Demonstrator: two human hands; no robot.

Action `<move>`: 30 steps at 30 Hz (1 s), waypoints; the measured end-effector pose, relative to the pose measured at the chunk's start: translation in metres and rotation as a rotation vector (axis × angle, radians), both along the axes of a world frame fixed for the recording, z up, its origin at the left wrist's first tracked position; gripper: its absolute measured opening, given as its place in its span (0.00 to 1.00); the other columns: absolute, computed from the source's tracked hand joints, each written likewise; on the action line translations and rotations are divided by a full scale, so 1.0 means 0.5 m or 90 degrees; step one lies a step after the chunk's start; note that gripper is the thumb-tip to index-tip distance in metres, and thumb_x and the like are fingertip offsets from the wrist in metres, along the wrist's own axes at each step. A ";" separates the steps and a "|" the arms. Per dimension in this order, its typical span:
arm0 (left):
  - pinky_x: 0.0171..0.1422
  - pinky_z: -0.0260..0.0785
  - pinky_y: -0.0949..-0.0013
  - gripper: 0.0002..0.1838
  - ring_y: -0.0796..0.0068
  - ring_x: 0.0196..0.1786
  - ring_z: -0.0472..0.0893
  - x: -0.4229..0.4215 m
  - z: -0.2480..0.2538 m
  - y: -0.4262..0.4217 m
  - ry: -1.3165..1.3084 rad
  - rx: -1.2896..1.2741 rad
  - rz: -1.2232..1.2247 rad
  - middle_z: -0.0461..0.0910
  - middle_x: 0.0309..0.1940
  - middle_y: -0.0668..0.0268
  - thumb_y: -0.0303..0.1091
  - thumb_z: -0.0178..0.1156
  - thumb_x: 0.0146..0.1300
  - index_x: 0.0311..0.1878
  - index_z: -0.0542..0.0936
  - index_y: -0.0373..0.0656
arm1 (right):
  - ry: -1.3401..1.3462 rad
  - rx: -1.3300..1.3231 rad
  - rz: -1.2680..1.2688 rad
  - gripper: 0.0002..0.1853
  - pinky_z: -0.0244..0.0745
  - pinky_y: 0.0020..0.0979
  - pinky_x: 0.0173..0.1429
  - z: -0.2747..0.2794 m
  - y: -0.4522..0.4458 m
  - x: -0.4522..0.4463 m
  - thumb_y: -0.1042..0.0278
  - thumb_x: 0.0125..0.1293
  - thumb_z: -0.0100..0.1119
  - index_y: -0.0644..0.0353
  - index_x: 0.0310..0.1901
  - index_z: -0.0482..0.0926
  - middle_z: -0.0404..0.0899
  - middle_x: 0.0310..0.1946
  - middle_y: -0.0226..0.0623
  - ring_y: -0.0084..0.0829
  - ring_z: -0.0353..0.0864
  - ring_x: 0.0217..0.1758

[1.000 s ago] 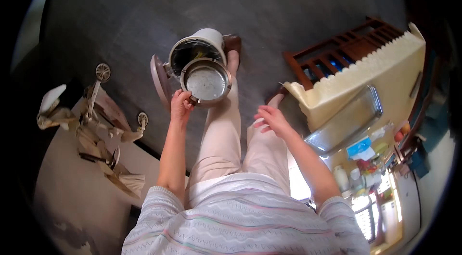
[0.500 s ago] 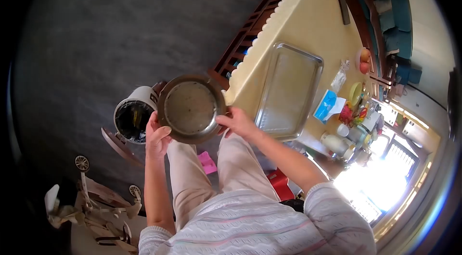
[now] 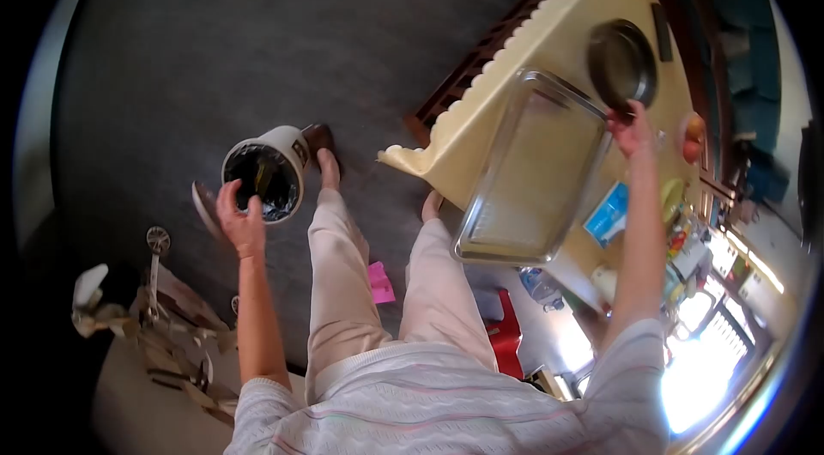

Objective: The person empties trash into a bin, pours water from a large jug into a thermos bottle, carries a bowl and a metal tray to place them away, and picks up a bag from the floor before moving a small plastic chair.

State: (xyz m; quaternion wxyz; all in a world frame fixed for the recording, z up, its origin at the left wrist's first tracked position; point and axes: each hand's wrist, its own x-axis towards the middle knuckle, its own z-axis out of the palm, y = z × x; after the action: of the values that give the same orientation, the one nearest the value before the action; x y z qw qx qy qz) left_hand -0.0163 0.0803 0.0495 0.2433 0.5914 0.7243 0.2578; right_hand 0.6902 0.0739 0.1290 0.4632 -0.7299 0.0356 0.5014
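We have the round, dark metal pan [image 3: 622, 69] by its edge, our right hand [image 3: 633, 134] pinching it beside the rectangular silvery tray [image 3: 530, 167]; whether it touches the cream scalloped tablecloth [image 3: 592, 0], we cannot tell. We judge this one-handed positioning, calling next for a level wrist. Our left hand [image 3: 243, 225], fingers loosely spread, grips nothing near the white, black-lined bin [image 3: 287, 144].

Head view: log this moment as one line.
right hand: holds round pan, at table | left hand: empty, near bin | bin: open | metal tray: on table
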 end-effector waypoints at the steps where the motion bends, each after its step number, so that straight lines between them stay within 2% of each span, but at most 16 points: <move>1: 0.60 0.60 0.64 0.21 0.61 0.55 0.69 -0.040 0.011 -0.012 0.110 0.021 0.012 0.71 0.51 0.59 0.24 0.59 0.46 0.48 0.74 0.39 | -0.011 -0.031 -0.056 0.16 0.79 0.29 0.30 -0.016 0.004 0.053 0.57 0.59 0.52 0.65 0.36 0.76 0.80 0.28 0.43 0.34 0.81 0.29; 2: 0.63 0.57 0.61 0.25 0.57 0.58 0.66 -0.080 0.004 -0.028 0.205 0.004 0.051 0.69 0.54 0.57 0.31 0.61 0.46 0.52 0.72 0.40 | -0.008 -0.037 -0.075 0.16 0.79 0.30 0.31 -0.032 0.011 0.097 0.58 0.58 0.53 0.66 0.37 0.75 0.80 0.30 0.44 0.35 0.82 0.30; 5: 0.62 0.57 0.59 0.33 0.54 0.58 0.66 -0.135 -0.020 -0.055 0.302 -0.113 0.170 0.68 0.55 0.54 0.38 0.63 0.45 0.57 0.67 0.41 | -0.003 -0.038 -0.114 0.17 0.80 0.31 0.31 -0.074 0.021 0.192 0.60 0.58 0.54 0.66 0.40 0.74 0.80 0.33 0.45 0.36 0.82 0.32; 6: 0.60 0.60 0.58 0.40 0.51 0.57 0.67 -0.152 -0.039 -0.064 0.286 -0.192 0.226 0.69 0.54 0.52 0.44 0.65 0.41 0.61 0.63 0.42 | 0.001 -0.038 -0.121 0.17 0.80 0.30 0.31 -0.090 0.026 0.215 0.60 0.58 0.54 0.66 0.41 0.73 0.80 0.33 0.45 0.36 0.82 0.33; 9: 0.58 0.62 0.59 0.41 0.51 0.55 0.70 -0.132 -0.066 -0.071 0.224 -0.289 0.182 0.69 0.53 0.52 0.44 0.64 0.41 0.61 0.63 0.42 | 0.016 -0.062 -0.156 0.16 0.77 0.26 0.27 -0.111 0.036 0.251 0.61 0.59 0.53 0.65 0.43 0.73 0.80 0.36 0.43 0.34 0.82 0.35; 12: 0.56 0.64 0.59 0.41 0.52 0.53 0.71 -0.114 -0.107 -0.070 0.234 -0.281 0.185 0.70 0.52 0.52 0.42 0.62 0.41 0.61 0.62 0.42 | 0.013 -0.075 -0.082 0.15 0.75 0.25 0.26 -0.135 0.025 0.291 0.60 0.60 0.53 0.63 0.43 0.72 0.80 0.37 0.40 0.32 0.82 0.35; 15: 0.55 0.65 0.59 0.40 0.53 0.53 0.72 -0.083 -0.108 -0.055 0.293 -0.337 0.186 0.71 0.50 0.52 0.40 0.60 0.41 0.62 0.60 0.43 | -0.020 -0.087 -0.071 0.13 0.74 0.23 0.25 -0.187 0.008 0.343 0.58 0.60 0.52 0.59 0.39 0.73 0.81 0.39 0.40 0.31 0.83 0.36; 18: 0.55 0.65 0.58 0.40 0.52 0.53 0.72 -0.061 -0.121 -0.049 0.321 -0.357 0.184 0.71 0.49 0.52 0.38 0.61 0.40 0.61 0.60 0.44 | -0.122 -0.166 -0.074 0.12 0.67 0.21 0.21 -0.145 0.030 0.249 0.56 0.61 0.53 0.56 0.34 0.72 0.80 0.30 0.32 0.24 0.80 0.26; 21: 0.56 0.65 0.58 0.42 0.51 0.53 0.72 -0.014 -0.123 -0.020 0.314 -0.400 0.191 0.70 0.51 0.52 0.37 0.64 0.39 0.61 0.59 0.43 | -0.322 -0.190 -0.028 0.11 0.59 0.19 0.18 -0.107 0.019 0.157 0.56 0.62 0.53 0.54 0.33 0.71 0.71 0.20 0.24 0.17 0.68 0.17; 23: 0.56 0.65 0.58 0.43 0.51 0.52 0.72 0.025 -0.122 0.009 0.307 -0.441 0.187 0.69 0.51 0.52 0.37 0.64 0.38 0.62 0.57 0.43 | -0.456 -0.081 0.107 0.10 0.54 0.18 0.18 -0.043 0.030 -0.011 0.58 0.61 0.55 0.54 0.35 0.70 0.60 0.17 0.21 0.14 0.58 0.15; 25: 0.58 0.64 0.58 0.45 0.50 0.55 0.69 0.032 -0.167 0.015 0.335 -0.432 0.195 0.66 0.55 0.53 0.36 0.65 0.38 0.63 0.56 0.43 | -0.462 -0.015 0.186 0.09 0.54 0.16 0.18 0.007 0.022 -0.186 0.61 0.61 0.54 0.55 0.37 0.71 0.63 0.19 0.21 0.12 0.60 0.17; 26: 0.58 0.63 0.58 0.45 0.50 0.56 0.68 0.038 -0.190 0.016 0.355 -0.425 0.216 0.65 0.56 0.53 0.36 0.65 0.38 0.63 0.56 0.42 | -0.431 -0.042 0.264 0.08 0.55 0.15 0.20 0.040 0.003 -0.302 0.63 0.62 0.54 0.56 0.40 0.72 0.63 0.20 0.21 0.11 0.60 0.18; 27: 0.59 0.63 0.57 0.45 0.50 0.57 0.67 0.043 -0.208 0.013 0.375 -0.418 0.234 0.64 0.57 0.53 0.36 0.65 0.37 0.62 0.57 0.42 | -0.290 -0.027 0.371 0.09 0.61 0.15 0.24 0.055 -0.045 -0.381 0.64 0.63 0.52 0.57 0.41 0.72 0.68 0.25 0.22 0.12 0.65 0.22; 28: 0.61 0.60 0.58 0.45 0.50 0.60 0.64 0.048 -0.206 0.017 0.359 -0.430 0.236 0.61 0.59 0.53 0.37 0.64 0.38 0.63 0.57 0.41 | -0.022 0.003 0.177 0.10 0.66 0.16 0.30 0.025 -0.129 -0.452 0.70 0.62 0.53 0.58 0.44 0.73 0.71 0.29 0.24 0.14 0.69 0.27; 29: 0.62 0.60 0.57 0.45 0.50 0.60 0.64 0.052 -0.197 0.013 0.350 -0.409 0.222 0.61 0.59 0.53 0.37 0.64 0.38 0.63 0.56 0.41 | -0.189 0.172 0.527 0.10 0.69 0.18 0.35 0.042 -0.163 -0.558 0.76 0.61 0.52 0.58 0.44 0.74 0.74 0.33 0.26 0.15 0.72 0.32; 30: 0.62 0.59 0.57 0.46 0.49 0.60 0.64 0.049 -0.182 0.004 0.346 -0.390 0.212 0.61 0.60 0.53 0.37 0.64 0.38 0.64 0.56 0.41 | 0.120 -0.056 0.500 0.09 0.71 0.18 0.32 0.048 -0.207 -0.623 0.79 0.58 0.55 0.59 0.41 0.76 0.76 0.35 0.28 0.16 0.74 0.32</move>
State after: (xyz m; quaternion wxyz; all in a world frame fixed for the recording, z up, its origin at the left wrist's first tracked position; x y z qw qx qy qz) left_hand 0.0082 0.0822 -0.0413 0.1632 0.4136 0.8904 -0.0975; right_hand 0.3787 -0.0298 0.1531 0.2000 -0.6578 -0.1821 0.7029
